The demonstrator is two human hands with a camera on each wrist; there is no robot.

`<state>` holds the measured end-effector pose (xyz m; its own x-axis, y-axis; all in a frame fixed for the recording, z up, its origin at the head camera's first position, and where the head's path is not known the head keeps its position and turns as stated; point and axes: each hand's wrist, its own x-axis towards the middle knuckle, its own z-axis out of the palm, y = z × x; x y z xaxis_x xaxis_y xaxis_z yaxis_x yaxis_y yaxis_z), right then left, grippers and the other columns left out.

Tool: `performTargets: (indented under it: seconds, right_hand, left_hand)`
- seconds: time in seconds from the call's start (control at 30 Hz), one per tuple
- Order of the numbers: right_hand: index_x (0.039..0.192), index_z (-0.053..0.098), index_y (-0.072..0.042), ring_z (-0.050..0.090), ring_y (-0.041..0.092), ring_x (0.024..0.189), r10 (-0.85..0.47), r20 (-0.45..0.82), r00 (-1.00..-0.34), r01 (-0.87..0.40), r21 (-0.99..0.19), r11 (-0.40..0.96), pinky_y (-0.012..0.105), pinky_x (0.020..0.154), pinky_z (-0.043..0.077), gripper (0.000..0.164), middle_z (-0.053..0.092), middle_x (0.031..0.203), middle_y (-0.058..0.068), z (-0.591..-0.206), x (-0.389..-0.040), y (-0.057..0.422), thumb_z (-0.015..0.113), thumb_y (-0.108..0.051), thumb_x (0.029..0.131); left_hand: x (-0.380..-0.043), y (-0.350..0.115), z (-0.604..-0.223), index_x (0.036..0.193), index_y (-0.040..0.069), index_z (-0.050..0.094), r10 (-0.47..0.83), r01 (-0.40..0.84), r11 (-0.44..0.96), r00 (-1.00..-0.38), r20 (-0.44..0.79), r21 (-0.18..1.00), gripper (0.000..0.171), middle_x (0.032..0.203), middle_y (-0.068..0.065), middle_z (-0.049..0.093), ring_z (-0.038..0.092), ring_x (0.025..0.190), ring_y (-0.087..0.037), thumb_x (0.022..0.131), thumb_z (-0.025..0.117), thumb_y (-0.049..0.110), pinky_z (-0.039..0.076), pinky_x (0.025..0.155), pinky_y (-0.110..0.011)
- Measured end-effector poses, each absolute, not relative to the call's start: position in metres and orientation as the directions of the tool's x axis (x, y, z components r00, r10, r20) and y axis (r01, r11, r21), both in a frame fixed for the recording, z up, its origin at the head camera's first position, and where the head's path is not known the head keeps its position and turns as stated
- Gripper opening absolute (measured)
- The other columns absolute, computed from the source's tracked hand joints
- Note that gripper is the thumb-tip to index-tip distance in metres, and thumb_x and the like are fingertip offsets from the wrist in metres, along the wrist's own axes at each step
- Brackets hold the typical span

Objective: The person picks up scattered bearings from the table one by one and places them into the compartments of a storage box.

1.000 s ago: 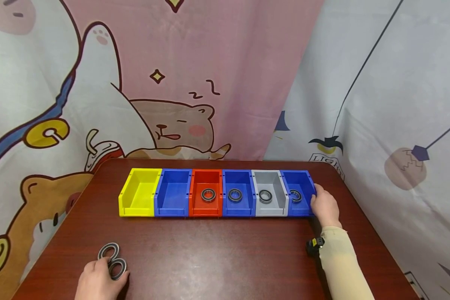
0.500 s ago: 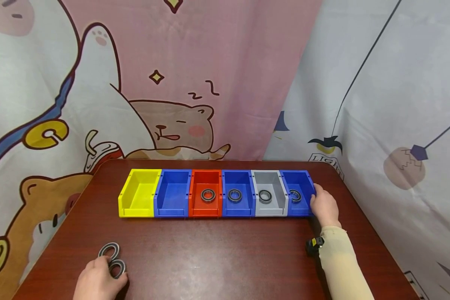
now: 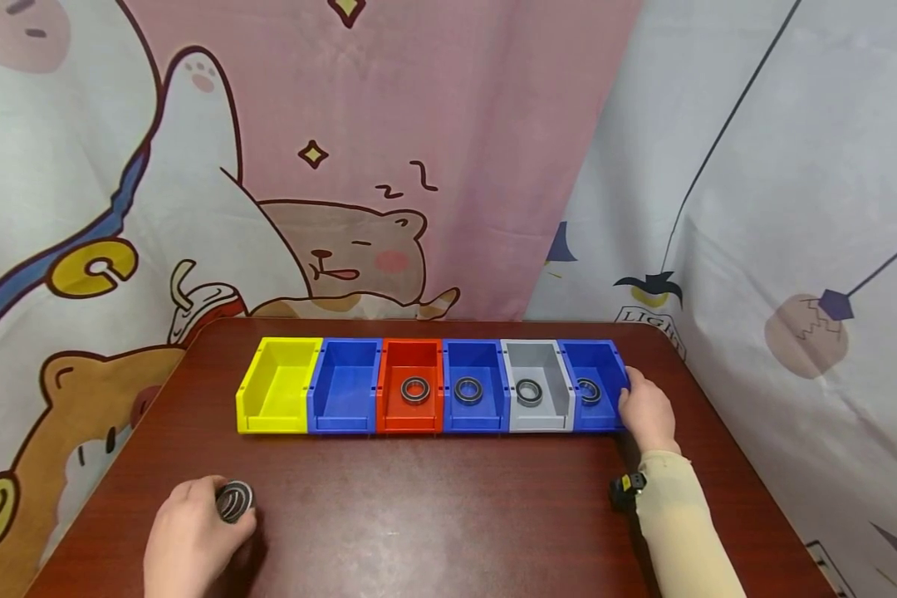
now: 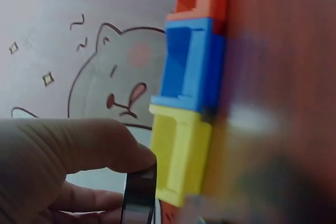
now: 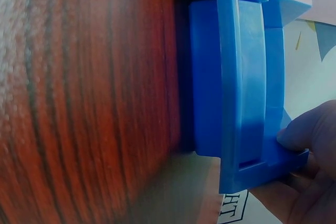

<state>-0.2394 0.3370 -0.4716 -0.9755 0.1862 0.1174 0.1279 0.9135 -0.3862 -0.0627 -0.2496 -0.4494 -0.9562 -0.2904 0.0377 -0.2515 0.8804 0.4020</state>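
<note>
My left hand pinches ball bearings between thumb and fingers at the front left of the table. Two rings overlap there in the head view; the left wrist view shows a dark bearing rim under the thumb. At the right end of the row, my right hand grips the side wall of the last blue bin, its thumb on the inner side. One bearing lies inside that bin. Single bearings also lie in the grey bin, the middle blue bin and the red bin.
The bins stand side by side across the far part of the brown table. A yellow bin and another blue bin form the left end. Behind the table hangs a printed curtain.
My left hand has moved slightly away from the body. Its two bearings, side by side before, now overlap in the fingers. The right hand has stayed at the bin.
</note>
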Motion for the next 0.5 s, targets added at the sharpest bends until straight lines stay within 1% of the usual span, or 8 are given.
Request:
performTargets:
  seconds: [0.13,0.23,0.3,0.4,0.5]
  right_hand:
    - [0.141,0.039,0.012,0.053,0.053,0.114,0.187,0.116,-0.975,0.129,-0.387,0.913,0.063,0.094,0.044,0.047,0.051,0.129,0.038,-0.472,-0.240,0.337,0.049,-0.006,0.099]
    - [0.141,0.039,0.011,0.053,0.053,0.114,0.186,0.115,-0.976,0.128,-0.388,0.913,0.063,0.094,0.044,0.047,0.051,0.130,0.038,-0.472,-0.240,0.337,0.049,-0.006,0.099]
    - [0.141,0.040,0.011,0.053,0.053,0.114,0.185,0.118,-0.976,0.127,-0.387,0.913,0.063,0.094,0.044,0.047,0.051,0.129,0.038,-0.473,-0.240,0.336,0.049,-0.006,0.098]
    - [0.141,0.040,0.011,0.054,0.053,0.113,0.181,0.128,-0.975,0.120,-0.384,0.915,0.063,0.093,0.043,0.047,0.051,0.129,0.038,-0.474,-0.240,0.337,0.049,-0.006,0.098]
    - [0.140,0.041,0.012,0.054,0.053,0.113,0.176,0.139,-0.975,0.111,-0.382,0.917,0.063,0.093,0.044,0.046,0.052,0.128,0.038,-0.475,-0.240,0.337,0.049,-0.006,0.098]
  left_hand:
    - [-0.071,-0.238,-0.441,0.102,-0.015,0.062,-0.244,-0.140,0.897,-0.947,0.207,0.420,0.056,0.095,-0.031,0.060,0.057,0.088,-0.044,0.065,0.083,0.020,0.046,0.080,-0.060]
    - [-0.082,-0.230,-0.437,0.098,-0.013,0.064,-0.188,-0.031,0.907,-0.923,0.337,0.421,0.051,0.092,-0.028,0.060,0.057,0.084,-0.044,0.062,0.084,0.016,0.046,0.077,-0.059]
    - [-0.090,-0.223,-0.434,0.096,-0.012,0.064,-0.149,0.033,0.911,-0.904,0.402,0.412,0.048,0.090,-0.027,0.060,0.057,0.082,-0.044,0.061,0.084,0.015,0.047,0.075,-0.058]
    - [-0.105,-0.213,-0.428,0.096,-0.012,0.065,-0.098,0.101,0.911,-0.889,0.447,0.401,0.047,0.090,-0.027,0.060,0.058,0.082,-0.044,0.061,0.084,0.013,0.047,0.075,-0.058]
    - [-0.121,-0.202,-0.421,0.100,-0.013,0.065,-0.069,0.135,0.907,-0.887,0.456,0.399,0.049,0.094,-0.028,0.061,0.058,0.085,-0.044,0.062,0.084,0.012,0.048,0.077,-0.058]
